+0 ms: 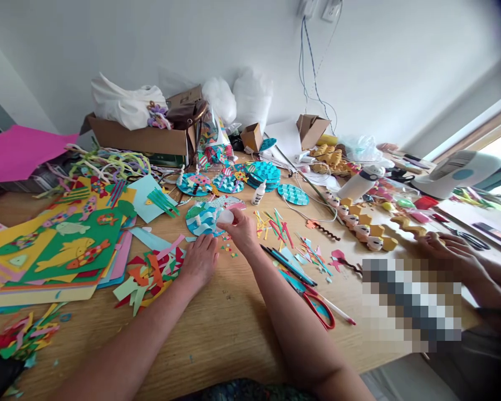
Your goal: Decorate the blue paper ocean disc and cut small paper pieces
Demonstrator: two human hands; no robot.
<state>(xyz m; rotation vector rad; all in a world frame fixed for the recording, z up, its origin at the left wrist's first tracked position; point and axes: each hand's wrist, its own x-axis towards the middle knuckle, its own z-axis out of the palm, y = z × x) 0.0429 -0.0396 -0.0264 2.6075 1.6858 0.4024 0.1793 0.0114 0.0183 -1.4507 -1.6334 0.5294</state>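
Observation:
A blue paper disc (201,220) with white wavy strips lies on the table before me. My left hand (201,259) rests at its near edge, fingers stretched out flat and the thumb hidden. Over the disc's right side, my right hand (242,227) pinches a small whitish rounded piece (225,218); its exact kind is unclear. A white glue bottle (259,192) stands upright beyond that hand. Colored paper scraps (154,273) lie left of my left hand, and thin paper strips (278,228) lie right of my right hand.
Orange-handled scissors (320,312) and pens (290,266) lie right of my forearm. Layered colored sheets with paper fish (73,248) cover the left. Decorated blue discs (264,176) sit behind. At right, a co-worker's hands (446,250) hold a yellowish strip near a carton row (361,225).

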